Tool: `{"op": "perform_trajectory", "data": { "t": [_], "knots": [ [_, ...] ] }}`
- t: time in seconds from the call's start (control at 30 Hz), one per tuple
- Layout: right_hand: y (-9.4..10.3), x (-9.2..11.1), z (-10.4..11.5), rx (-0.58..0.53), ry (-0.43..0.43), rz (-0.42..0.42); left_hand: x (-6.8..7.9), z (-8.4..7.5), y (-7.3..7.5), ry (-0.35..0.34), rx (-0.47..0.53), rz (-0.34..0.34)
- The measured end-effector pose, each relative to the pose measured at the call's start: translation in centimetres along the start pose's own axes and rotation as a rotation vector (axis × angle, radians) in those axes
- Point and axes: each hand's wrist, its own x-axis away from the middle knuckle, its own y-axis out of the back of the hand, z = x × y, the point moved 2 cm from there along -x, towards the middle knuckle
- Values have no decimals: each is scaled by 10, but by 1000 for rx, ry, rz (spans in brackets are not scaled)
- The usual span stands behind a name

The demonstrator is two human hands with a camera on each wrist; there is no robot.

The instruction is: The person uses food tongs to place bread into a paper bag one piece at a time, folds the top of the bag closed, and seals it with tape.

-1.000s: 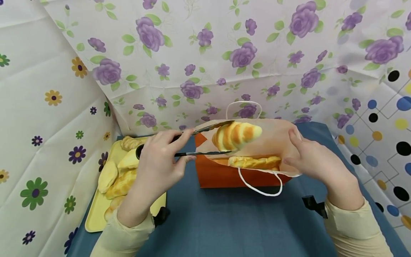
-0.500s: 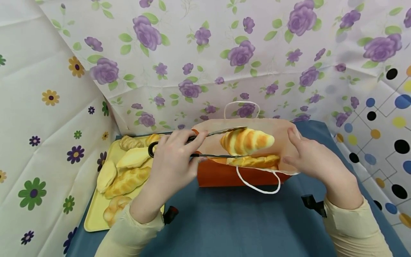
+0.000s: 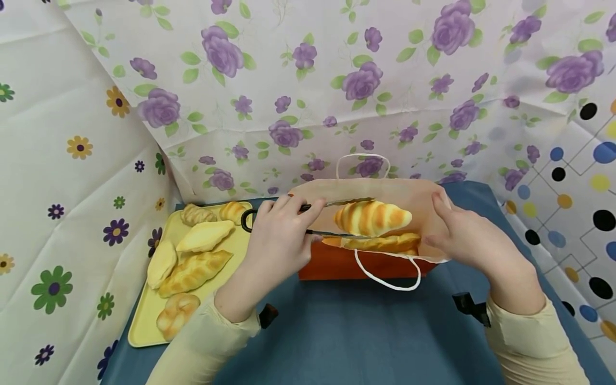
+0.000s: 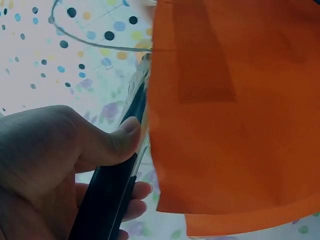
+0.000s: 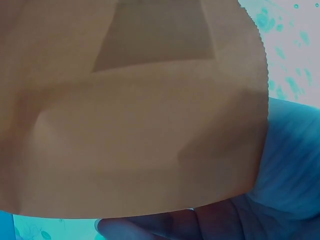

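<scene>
My left hand (image 3: 281, 232) grips black-handled tongs (image 3: 247, 220) at the bag's left side. The tongs' metal arms hold a striped croissant-shaped bread roll (image 3: 372, 218) in the mouth of an orange paper bag (image 3: 366, 267). A long golden pastry (image 3: 385, 243) lies in the bag below it. My right hand (image 3: 474, 238) holds the bag's right rim, with digits over the edge into the mouth. In the left wrist view the thumb (image 4: 125, 137) presses the black handle beside the orange wall. The bag's paper hides much of the right hand (image 5: 210, 220) in the right wrist view.
On the left, a yellow tray (image 3: 144, 326) carries several breads, including a twisted roll (image 3: 178, 314) near its front. White rope handles (image 3: 385, 280) stand at the bag's front and back. A blue cloth (image 3: 366, 337) covers the table; patterned sheets (image 3: 289, 80) enclose it.
The left hand has moved right and slightly down with the tongs, bringing the striped roll lower into the bag's mouth. The right hand stays at the rim. More of the tray shows.
</scene>
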Motion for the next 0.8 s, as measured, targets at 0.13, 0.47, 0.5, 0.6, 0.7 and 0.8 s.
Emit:
{"op": "perform_trajectory", "data": {
  "t": [0.13, 0.47, 0.5, 0.6, 0.7, 0.8],
  "knots": [
    [-1, 0, 0, 15, 11, -12, -6, 1, -6, -7, -57, -6],
    [-2, 4, 2, 22, 60, -17, -21, -1, -12, 1, -159, 164],
    [-2, 4, 3, 14, 64, -15, -23, -2, -11, 3, -171, 186],
    [-2, 4, 4, 0, 62, -8, -27, -5, -10, 16, -211, 245],
    [-3, 5, 4, -6, 49, 6, -30, -7, -8, 29, -259, 305],
    [-3, 5, 4, -3, 35, 13, -31, -9, -6, 32, -313, 347]
  ]
}}
